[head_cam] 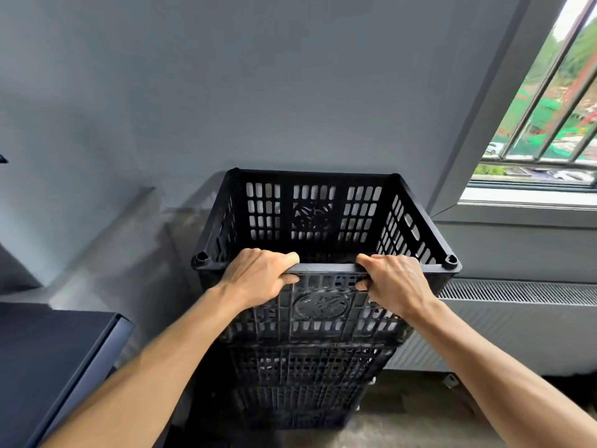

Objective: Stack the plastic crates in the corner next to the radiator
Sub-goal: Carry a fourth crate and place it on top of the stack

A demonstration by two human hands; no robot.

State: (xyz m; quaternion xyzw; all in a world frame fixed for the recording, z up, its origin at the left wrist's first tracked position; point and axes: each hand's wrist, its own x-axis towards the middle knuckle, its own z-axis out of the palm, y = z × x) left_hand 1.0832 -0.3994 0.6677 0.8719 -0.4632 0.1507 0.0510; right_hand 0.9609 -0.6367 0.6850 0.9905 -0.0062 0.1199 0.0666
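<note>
A black slotted plastic crate (pixel 326 208) sits on top of a stack of black crates (pixel 307 376) against the grey wall, just left of the radiator (pixel 517 321). My left hand (pixel 258 276) grips the near rim of the top crate left of its middle, fingers curled over the edge. On the same rim, right of the middle, my right hand (pixel 394 282) grips it the same way. The top crate looks level and empty inside.
A dark blue flat surface (pixel 55 360) stands at the lower left, close to the stack. A window with metal bars (pixel 542 124) is at the upper right above a sill. Bare concrete floor (pixel 403 415) shows at the foot of the radiator.
</note>
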